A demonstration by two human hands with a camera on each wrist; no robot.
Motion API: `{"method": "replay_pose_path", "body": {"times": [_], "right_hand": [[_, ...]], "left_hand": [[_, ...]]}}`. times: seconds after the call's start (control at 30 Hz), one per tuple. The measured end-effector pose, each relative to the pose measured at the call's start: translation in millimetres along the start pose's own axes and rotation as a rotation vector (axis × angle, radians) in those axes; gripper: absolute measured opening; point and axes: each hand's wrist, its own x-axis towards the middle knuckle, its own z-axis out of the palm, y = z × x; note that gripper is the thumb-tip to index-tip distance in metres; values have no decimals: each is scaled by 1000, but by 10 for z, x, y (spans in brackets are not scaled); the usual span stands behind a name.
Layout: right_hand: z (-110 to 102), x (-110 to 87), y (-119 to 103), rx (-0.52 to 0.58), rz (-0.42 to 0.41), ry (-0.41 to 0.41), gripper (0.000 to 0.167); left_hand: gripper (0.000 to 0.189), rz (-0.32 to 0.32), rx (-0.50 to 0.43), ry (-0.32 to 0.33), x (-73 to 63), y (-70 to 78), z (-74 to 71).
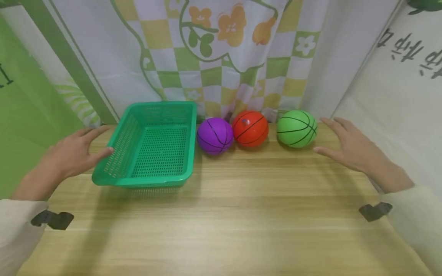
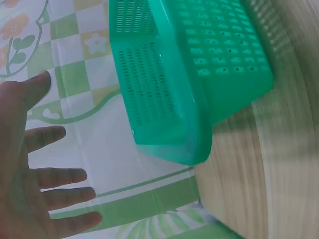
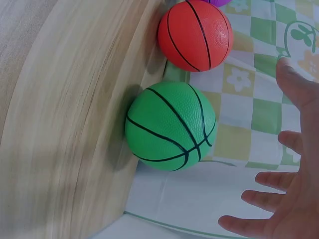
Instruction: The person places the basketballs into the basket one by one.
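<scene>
My left hand (image 1: 74,151) reaches in beside the left wall of a green plastic basket (image 1: 191,153), thumb close to the rim. In the left wrist view its fingers (image 2: 65,178) are spread, with nothing held. My right hand (image 1: 355,147) is just right of a green ball (image 1: 297,129) with black basketball lines. The right wrist view shows its fingers (image 3: 264,200) straight and apart from that ball. Left of the green ball sit a red ball (image 1: 250,128) and a purple ball (image 1: 215,136), side by side, the purple one close to the basket.
Everything stands on a wood-grain table (image 1: 235,214), the balls along its back edge. Behind them hangs a checked, flowered curtain (image 1: 221,76). White cloth with dark lettering (image 1: 407,50) hangs at the right, green cloth (image 1: 20,115) at the left.
</scene>
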Motion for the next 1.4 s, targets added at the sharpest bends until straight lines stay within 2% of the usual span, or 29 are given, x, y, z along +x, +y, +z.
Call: {"method": "replay_pose_path", "body": {"times": [0.2, 0.4, 0.77, 1.13, 1.4], "right_hand": [[-7, 36, 48, 45, 24, -19, 93], [-6, 97, 99, 105, 29, -23, 94], [25, 221, 212, 236, 16, -13, 92], [113, 271, 361, 315, 0, -35, 86], [177, 254, 456, 428, 5, -81, 85]], "left_hand": [[66, 47, -113, 0, 72, -57, 3], [68, 33, -104, -25, 145, -59, 12], [68, 21, -164, -74, 281, -101, 2], [62, 28, -217, -89, 338, -180, 81], [57, -6, -268, -95, 393, -243, 94]]}}
